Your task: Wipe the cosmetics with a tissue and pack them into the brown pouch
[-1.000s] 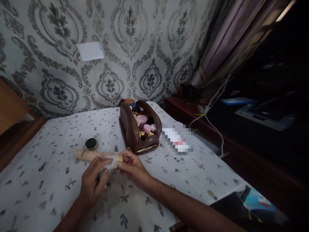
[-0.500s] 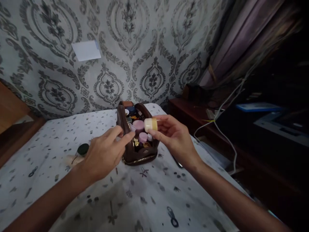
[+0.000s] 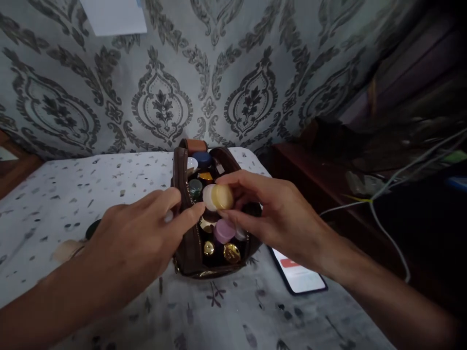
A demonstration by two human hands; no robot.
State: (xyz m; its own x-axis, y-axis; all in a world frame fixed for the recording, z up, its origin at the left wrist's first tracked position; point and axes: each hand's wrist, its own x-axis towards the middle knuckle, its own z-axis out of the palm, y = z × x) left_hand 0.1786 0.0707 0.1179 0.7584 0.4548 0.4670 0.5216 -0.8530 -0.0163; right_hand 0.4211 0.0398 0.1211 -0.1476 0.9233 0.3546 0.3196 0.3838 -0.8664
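Taking the open brown bag (image 3: 188, 245) as our clock's centre, at nine o'clock on the cloth-covered counter (image 3: 142, 177) we see a beige tube (image 3: 65, 250) and, just beside it, a dark green lid (image 3: 93, 229), both partly covered by our left hand (image 3: 142, 238). That hand is loosely curled at the bag's left edge, thumb pointing inward; a small pale shape shows between thumb and fingers, but the view is dim and we cannot tell whether it is held.

In the bag's open mouth we see a green cap (image 3: 195, 188), a blue lid (image 3: 202, 159) towards twelve and a pink lid (image 3: 224, 231) towards five. Above them is the yellow-lidded jar (image 3: 219, 197), pinched between thumb and fingers of our right hand (image 3: 272, 211). A lit phone (image 3: 302, 279) lies at four o'clock, a white cable (image 3: 386, 243) at three.
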